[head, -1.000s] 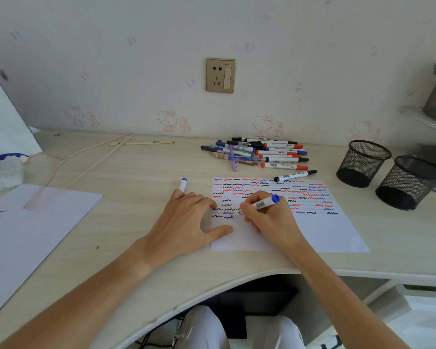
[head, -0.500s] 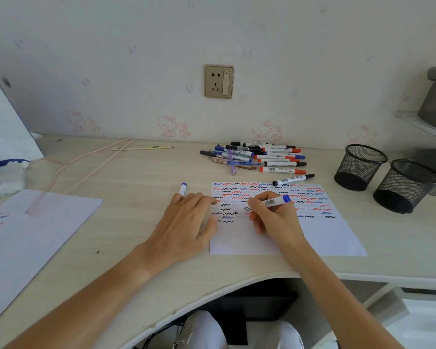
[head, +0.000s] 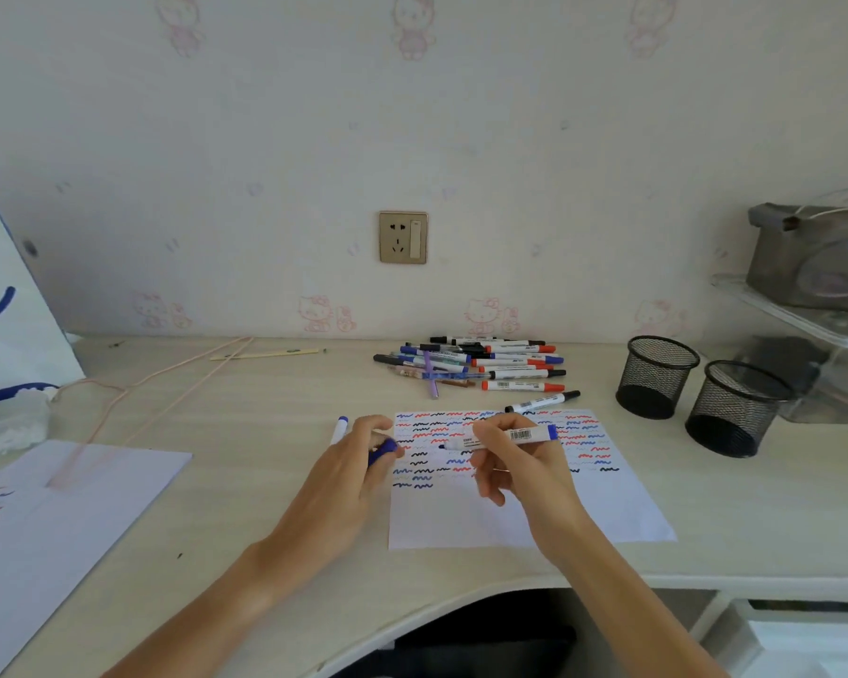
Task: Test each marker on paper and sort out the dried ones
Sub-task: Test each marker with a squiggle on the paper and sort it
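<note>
Nearest to the camera, 2 bare forearms reached over the curved front edge of the pale wooden desk (head: 246, 482). The right hand (head: 520, 462) held a white marker (head: 503, 438) with a blue end, its fingers curled round the barrel. The marker lay almost level above the test paper (head: 534, 511), with the uncapped tip pointing left and not touching the sheet. A barcode label was visible on the barrel, but its small print could not be read. The left hand (head: 353, 472) was beside the left edge of the paper, and its fingers pinched a dark blue cap (head: 385, 451).

The upper half of the paper carried rows of short wavy lines in red, blue and black, and both hands covered part of them. Just left of the left hand, 1 marker with a blue cap (head: 340, 428) lay on the desk, half hidden by the hand. On the far left lay a larger white sheet (head: 60, 521) with a few red and blue strokes.

Farther back, a black-capped marker (head: 542, 401) lay at the top edge of the paper. Behind it was a pile of markers (head: 476, 367) with red, blue and black caps; their labels were too small to read. To the right stood 2 black mesh cups (head: 657, 376), close together. A thin pink cord (head: 167, 384) ran across the left part of the desk, and a wall socket (head: 403, 237) sat on the wallpaper with faint pink cat figures.
</note>
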